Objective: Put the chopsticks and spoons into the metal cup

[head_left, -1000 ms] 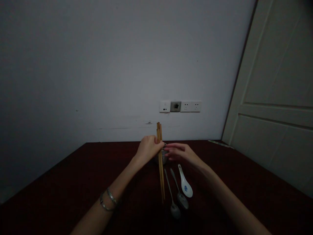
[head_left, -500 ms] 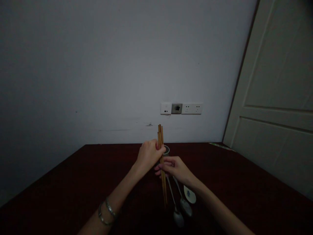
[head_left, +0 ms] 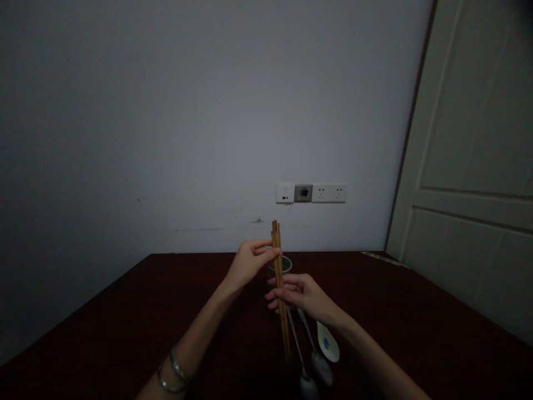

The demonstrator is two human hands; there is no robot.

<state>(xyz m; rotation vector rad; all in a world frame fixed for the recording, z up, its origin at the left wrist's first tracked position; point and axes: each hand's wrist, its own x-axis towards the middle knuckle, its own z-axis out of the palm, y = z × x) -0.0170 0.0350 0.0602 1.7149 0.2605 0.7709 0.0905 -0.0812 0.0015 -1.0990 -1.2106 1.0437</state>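
Observation:
A bundle of several wooden chopsticks stands almost upright, leaning slightly, between my hands. My left hand pinches it near the top, thumb in front. Lower down, my right hand grips the same bundle between thumb and fingers. Behind the chopsticks is a round cup, partly hidden by them and my hands. Below my right hand lie two long-handled metal spoons, the left spoon and the middle spoon. To their right rests a white spoon with a blue mark.
The dark red table reaches back to a pale wall. Wall sockets sit above its rear edge. A panelled door is on the right, and a thin flat strip lies at the table's back right corner.
The view has shifted slightly, so everything sits a little lower. My left fingers have loosened from a tight grasp to a pinch. Both hands stay on the chopsticks.

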